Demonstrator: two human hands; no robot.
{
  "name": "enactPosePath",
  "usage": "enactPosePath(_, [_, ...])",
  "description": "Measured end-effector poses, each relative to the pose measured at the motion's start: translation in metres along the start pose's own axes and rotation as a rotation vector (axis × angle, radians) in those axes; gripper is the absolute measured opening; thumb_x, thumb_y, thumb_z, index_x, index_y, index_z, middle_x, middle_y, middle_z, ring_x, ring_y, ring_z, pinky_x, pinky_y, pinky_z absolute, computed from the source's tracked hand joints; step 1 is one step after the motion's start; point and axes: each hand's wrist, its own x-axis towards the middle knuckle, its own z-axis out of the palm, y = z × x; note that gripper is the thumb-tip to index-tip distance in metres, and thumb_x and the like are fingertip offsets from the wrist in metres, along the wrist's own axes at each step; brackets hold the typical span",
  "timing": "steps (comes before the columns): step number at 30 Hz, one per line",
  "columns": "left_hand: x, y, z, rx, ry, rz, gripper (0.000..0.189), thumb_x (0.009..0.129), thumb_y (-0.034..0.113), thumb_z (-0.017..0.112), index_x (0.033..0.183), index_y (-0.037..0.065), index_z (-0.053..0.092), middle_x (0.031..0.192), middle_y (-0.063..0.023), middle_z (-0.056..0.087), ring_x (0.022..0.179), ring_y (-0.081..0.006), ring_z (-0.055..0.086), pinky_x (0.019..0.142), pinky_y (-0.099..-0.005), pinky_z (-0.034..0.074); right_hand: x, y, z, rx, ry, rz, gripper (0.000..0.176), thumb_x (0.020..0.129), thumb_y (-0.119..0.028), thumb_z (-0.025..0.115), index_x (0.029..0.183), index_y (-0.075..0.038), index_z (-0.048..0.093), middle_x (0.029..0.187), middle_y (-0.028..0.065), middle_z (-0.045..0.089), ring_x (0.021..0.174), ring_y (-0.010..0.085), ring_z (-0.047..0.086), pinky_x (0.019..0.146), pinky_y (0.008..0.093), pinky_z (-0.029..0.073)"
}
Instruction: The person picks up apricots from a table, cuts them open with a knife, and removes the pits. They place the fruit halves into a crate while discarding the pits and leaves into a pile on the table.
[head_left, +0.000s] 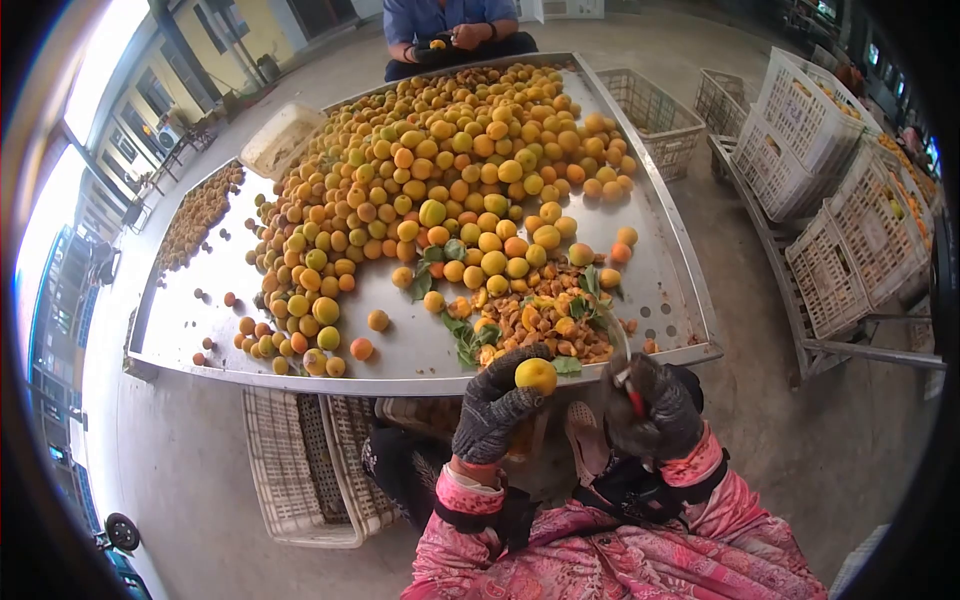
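Brimming with apricots (450, 170), the steel tray (400, 381); left fingers (508, 402) clasped round one fruit (536, 376), right fingers (655, 392) clenched on a knife (634, 398).

The left hand (492, 405) and the right hand (655, 408) are each covered by dark grey knitted gloves (478, 425) with a coarse, worn weave. Each glove ends at a gathered pink cuff (462, 486). Behind the cuffs, a black band (640, 492) wraps each forearm. The sleeves (600, 560) are bright pink cloth printed with a pale swirling pattern, lying in loose folds.
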Motion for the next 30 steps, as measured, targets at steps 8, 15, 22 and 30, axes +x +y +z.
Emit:
enactPosePath(8, [-0.001,-0.009,-0.002,-0.049,-0.020,-0.063,0.061,0.068,0.027,0.077,0.114,-0.005,0.053,0.100,-0.0122,0.060,0.089,-0.0221,0.061,0.077,-0.0345,0.053,0.004,0.017,0.019,-1.521,-0.063,-0.893,0.025,0.086,-0.010,0.056,0.110,-0.002,0.056,0.090,0.0130,0.062,0.075,0.0236,0.063,0.058,0.0342,0.052])
enactPosePath(15, [-0.003,-0.005,0.002,0.048,-0.039,-0.076,0.064,0.065,0.027,0.078,0.113,-0.006,0.053,0.095,-0.0104,0.062,0.083,-0.0192,0.062,0.073,-0.0309,0.053,0.003,0.027,0.030,-1.503,0.070,-0.757,0.028,0.078,-0.010,0.062,0.104,0.000,0.058,0.093,0.0175,0.060,0.076,0.0311,0.061,0.063,0.0362,0.051])
enactPosePath(22, [-0.005,-0.002,0.001,-0.051,-0.117,-0.144,0.034,0.071,0.011,0.071,0.101,-0.002,0.060,0.092,-0.0050,0.062,0.084,-0.0134,0.057,0.077,-0.0269,0.047,-0.009,0.028,0.026,-1.852,-0.054,-0.737,0.030,0.083,-0.012,0.057,0.109,0.003,0.055,0.101,0.0197,0.058,0.087,0.0342,0.059,0.070,0.0404,0.050])
enactPosePath(30, [-0.005,0.010,0.008,0.136,-0.187,-0.224,0.029,0.078,0.015,0.068,0.101,0.000,0.061,0.099,-0.0078,0.062,0.092,-0.0163,0.056,0.085,-0.0291,0.043,0.004,0.014,0.008,-1.430,-0.209,-0.559,0.030,0.080,-0.011,0.061,0.109,-0.005,0.059,0.105,0.0130,0.058,0.093,0.0362,0.058,0.078,0.0391,0.049])
